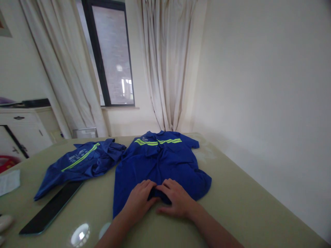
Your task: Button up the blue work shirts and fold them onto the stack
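Note:
A blue short-sleeved work shirt [157, 162] with yellow-green stripes across its chest lies spread on the table, its collar toward the window. At the shirt's near edge, my left hand [141, 196] has its fingers curled over the fabric and its thumb below. Close beside it, my right hand [177, 198] pinches the same hem in a similar way. Dark bunched cloth shows between the two hands. To the left lies a second blue garment [82, 158] with one long yellow-green stripe and pale lettering, rumpled and turned sideways.
A long black flat object [51, 210] lies partly under the second garment. White paper [9, 182] and a whitish object [5, 223] sit at the left of the pale green table [232, 206]. A wall [271, 103] borders the right side; curtains [168, 62] hang behind.

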`<action>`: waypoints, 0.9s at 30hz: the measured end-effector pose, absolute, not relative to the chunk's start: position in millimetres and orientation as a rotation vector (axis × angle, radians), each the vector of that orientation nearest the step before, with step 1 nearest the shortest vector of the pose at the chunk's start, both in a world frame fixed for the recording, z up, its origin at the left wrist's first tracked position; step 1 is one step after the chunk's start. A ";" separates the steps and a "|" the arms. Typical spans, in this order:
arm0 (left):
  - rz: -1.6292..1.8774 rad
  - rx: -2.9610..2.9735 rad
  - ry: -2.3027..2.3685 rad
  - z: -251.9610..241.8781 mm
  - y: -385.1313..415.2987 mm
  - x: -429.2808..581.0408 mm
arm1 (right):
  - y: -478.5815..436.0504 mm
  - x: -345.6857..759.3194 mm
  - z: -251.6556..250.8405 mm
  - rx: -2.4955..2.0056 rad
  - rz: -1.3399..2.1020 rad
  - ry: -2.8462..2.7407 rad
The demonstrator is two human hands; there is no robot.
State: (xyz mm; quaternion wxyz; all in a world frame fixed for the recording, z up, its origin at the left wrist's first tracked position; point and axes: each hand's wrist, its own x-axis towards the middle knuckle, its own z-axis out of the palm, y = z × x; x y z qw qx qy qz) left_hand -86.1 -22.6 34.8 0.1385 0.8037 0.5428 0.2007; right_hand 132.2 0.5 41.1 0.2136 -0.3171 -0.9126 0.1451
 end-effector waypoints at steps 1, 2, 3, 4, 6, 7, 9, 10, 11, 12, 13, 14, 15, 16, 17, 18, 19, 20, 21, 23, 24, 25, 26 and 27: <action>0.579 2.305 1.581 36.9 -24.2 -86.3 | -3.8 133.0 42.0 -0.927 0.436 -2.515; 0.580 2.279 1.586 39.3 -25.6 -86.8 | -6.3 133.5 43.7 -0.967 0.488 -2.486; 0.580 2.242 1.586 41.9 -26.9 -87.7 | -7.1 134.0 45.9 -0.986 0.548 -2.453; 0.580 2.197 1.582 44.9 -27.9 -89.2 | -6.7 134.6 48.7 -0.989 0.605 -2.413; 0.565 2.114 1.561 51.4 -29.6 -93.4 | -3.9 136.8 55.2 -0.965 0.690 -2.305; 0.543 2.094 1.542 54.5 -30.5 -96.0 | -2.5 138.6 58.6 -0.951 0.715 -2.238; 0.482 2.097 1.497 59.3 -32.8 -100.2 | -0.8 143.3 65.1 -0.943 0.727 -2.089; 0.450 2.113 1.475 60.6 -34.4 -101.4 | -0.9 145.7 67.8 -0.953 0.718 -2.022; 0.426 2.130 1.458 61.1 -36.1 -101.5 | -1.6 147.8 69.8 -0.960 0.709 -1.982; 0.418 2.144 1.446 60.8 -38.0 -100.5 | -3.0 149.2 71.0 -0.958 0.705 -1.980; 0.434 2.148 1.438 60.0 -39.8 -98.4 | -5.0 149.9 71.3 -0.946 0.706 -2.019; 0.471 2.138 1.427 58.9 -41.5 -95.6 | -7.2 149.6 70.8 -0.923 0.708 -2.097; 0.523 2.112 1.407 57.7 -42.7 -92.5 | -9.5 148.7 69.7 -0.895 0.705 -2.198; 0.583 2.071 1.380 56.7 -43.6 -89.5 | -11.7 147.3 68.3 -0.873 0.697 -2.294; 0.641 2.021 1.349 56.2 -44.0 -87.0 | -13.4 145.7 66.7 -0.863 0.690 -2.358; 0.681 1.971 1.319 56.3 -44.0 -85.6 | -14.4 144.3 65.3 -0.864 0.696 -2.378; 0.702 1.930 1.298 56.9 -43.6 -85.2 | -14.9 143.4 64.2 -0.869 0.721 -2.349; 0.702 1.901 1.287 58.1 -43.0 -86.1 | -14.5 143.1 63.6 -0.876 0.762 -2.279; 0.685 1.883 1.280 59.6 -42.4 -88.1 | -13.5 143.4 63.4 -0.885 0.810 -2.182; 0.596 1.872 1.256 63.1 -41.7 -94.1 | -9.6 145.4 63.7 -0.909 0.905 -1.996; 0.532 1.873 1.241 64.7 -41.9 -97.3 | -6.8 146.8 63.7 -0.923 0.949 -1.922; 0.465 1.874 1.229 65.9 -42.5 -99.9 | -3.5 148.2 63.3 -0.937 0.990 -1.862; 0.401 1.873 1.222 66.7 -43.4 -101.5 | 0.2 149.4 62.3 -0.950 1.024 -1.810; 0.354 1.875 1.229 67.0 -44.8 -101.6 | 4.1 150.4 60.8 -0.962 1.048 -1.755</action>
